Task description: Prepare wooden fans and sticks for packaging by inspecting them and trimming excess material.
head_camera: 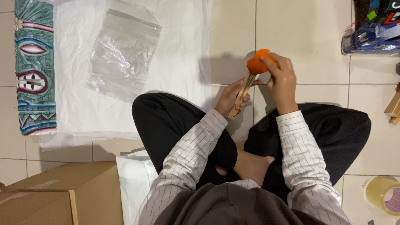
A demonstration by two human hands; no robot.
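I am sitting cross-legged on the tiled floor point(321, 50), and I look down at my own two hands. My left hand point(231, 96) holds a flat wooden stick point(241, 95) near its low end — my fingers are curled and pressed around it, so the stick is pinched tight. The stick tilts up and to the right. On its top end sits a soft orange ball point(258, 62), bright like a little pumpkin. My right hand point(282, 79) is up at that ball. Its fingers bend over the top and the right side of the ball and touch it, holding it from above. So the ball on its stick is in the air between my two hands, just above my knees and over the floor.

My sleeves are white with thin dark stripes, and my trousers are black. One bare foot peeks out between my legs.

To my left lies a big white sheet point(179, 62) on the floor. On it rests a clear plastic bag point(123, 54), flat and crinkly. At the far left edge of the sheet lies a long painted wooden mask point(35, 66) — green, blue and pink, with eyes and teeth. Down by my left side is a brown cardboard box point(58, 196), and next to it a white bag point(133, 179).

On my right, near the bottom corner, is a roll of tape point(383, 193). Up in the top right corner is a blue tape dispenser point(371, 37).
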